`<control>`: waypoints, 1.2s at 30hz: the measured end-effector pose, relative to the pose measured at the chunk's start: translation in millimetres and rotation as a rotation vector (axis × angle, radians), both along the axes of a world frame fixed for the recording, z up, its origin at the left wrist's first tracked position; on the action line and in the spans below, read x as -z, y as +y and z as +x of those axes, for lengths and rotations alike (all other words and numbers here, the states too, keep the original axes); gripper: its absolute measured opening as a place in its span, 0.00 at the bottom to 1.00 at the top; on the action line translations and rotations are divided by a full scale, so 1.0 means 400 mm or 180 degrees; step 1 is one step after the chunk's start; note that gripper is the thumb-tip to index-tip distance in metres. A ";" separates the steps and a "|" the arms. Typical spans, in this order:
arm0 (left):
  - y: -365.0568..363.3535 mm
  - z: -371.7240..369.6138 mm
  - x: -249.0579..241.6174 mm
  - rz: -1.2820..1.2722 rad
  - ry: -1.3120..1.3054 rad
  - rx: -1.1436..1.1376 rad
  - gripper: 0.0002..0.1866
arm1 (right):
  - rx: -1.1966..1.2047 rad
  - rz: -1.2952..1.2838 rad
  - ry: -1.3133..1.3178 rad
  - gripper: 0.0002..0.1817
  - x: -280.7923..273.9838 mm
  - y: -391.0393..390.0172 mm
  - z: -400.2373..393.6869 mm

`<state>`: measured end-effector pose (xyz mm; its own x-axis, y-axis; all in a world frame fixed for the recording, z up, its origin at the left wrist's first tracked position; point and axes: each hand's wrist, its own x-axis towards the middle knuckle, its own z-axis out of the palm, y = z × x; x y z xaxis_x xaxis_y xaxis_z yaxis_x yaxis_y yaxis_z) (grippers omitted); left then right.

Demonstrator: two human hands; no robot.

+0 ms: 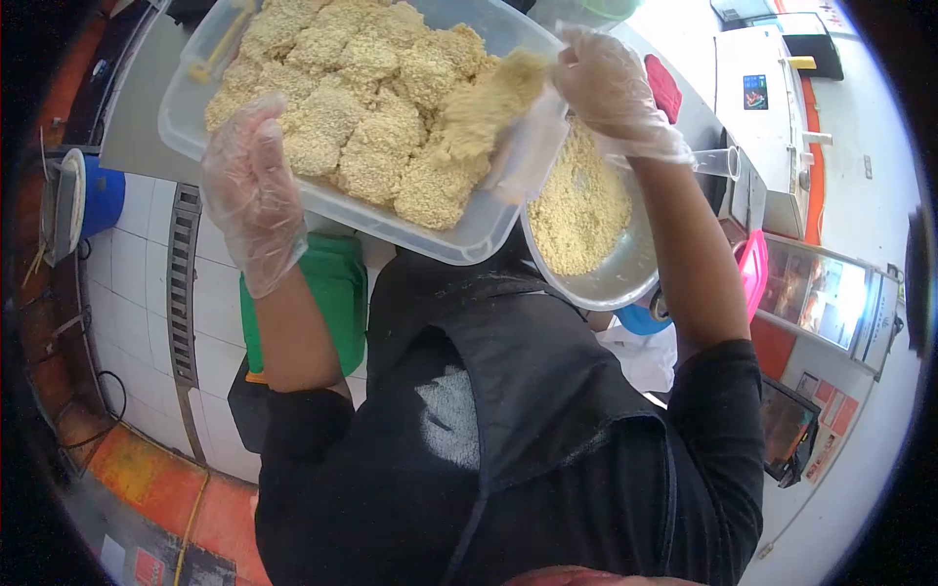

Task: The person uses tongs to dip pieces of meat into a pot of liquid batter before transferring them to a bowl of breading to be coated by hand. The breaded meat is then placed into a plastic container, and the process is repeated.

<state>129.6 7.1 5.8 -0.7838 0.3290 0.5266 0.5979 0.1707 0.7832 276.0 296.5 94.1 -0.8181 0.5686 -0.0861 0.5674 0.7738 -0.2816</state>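
A clear plastic tub (pixel 410 240) holds several crumb-coated pieces (pixel 337 107) laid close together. My left hand (pixel 252 186), in a clear plastic glove, is over the tub's near left edge, fingers extended and slightly curved, with nothing seen in them. At the tub's right side my right hand (pixel 616 93), also gloved, has its fingers closed at the end of a breaded piece (pixel 484 112). That piece is smeared by motion above the right part of the tub. Below my right hand is a metal bowl (pixel 640 264) of pale crumbs (pixel 576 210).
The tub rests on a grey counter (pixel 142 132). A red cloth (pixel 662 88) and a clear cup (pixel 718 163) are at the right. On the tiled floor are a green bin (pixel 322 303) and a blue bucket (pixel 103 195). A glass display cabinet (pixel 816 293) stands farther right.
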 end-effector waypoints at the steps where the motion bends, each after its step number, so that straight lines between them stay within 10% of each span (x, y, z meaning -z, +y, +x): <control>1: 0.001 -0.003 0.001 -0.0002 0.0035 0.0009 0.15 | -0.0742 0.1427 0.0929 0.23 0.111 0.065 0.026; 5: -0.002 0.000 -0.007 -0.0051 0.0035 -0.0045 0.15 | -0.0494 0.0537 0.0780 0.21 0.025 -0.004 0.027; 10: -0.003 -0.004 -0.010 -0.0083 0.0127 0.0037 0.17 | -0.1721 0.1793 -0.1772 0.17 0.061 -0.087 -0.012; 15: -0.002 -0.004 -0.018 -0.0137 0.0201 0.0061 0.17 | -0.1711 0.1208 -0.0081 0.10 0.310 -0.007 0.006; 19: -0.002 -0.011 -0.007 -0.0213 0.0255 -0.0016 0.17 | -0.2485 0.1401 0.0302 0.08 0.254 -0.011 -0.026; 32: -0.002 0.001 -0.030 -0.0320 0.0253 -0.0076 0.14 | -0.1948 0.0362 -0.1582 0.11 0.063 -0.057 -0.075; 34: -0.003 0.000 -0.043 -0.0723 0.0351 -0.0087 0.15 | -0.1734 0.0536 0.0748 0.16 0.024 -0.020 0.006; 36: 0.011 0.008 -0.082 -0.0961 0.0237 0.0136 0.15 | -0.1003 -0.0011 0.1113 0.18 -0.041 -0.009 0.089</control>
<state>132.8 11.4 38.7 -0.7288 0.5111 0.4556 0.6634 0.3625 0.6546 311.7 293.0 110.5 -0.9311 0.2880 0.2240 0.1756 0.8919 -0.4168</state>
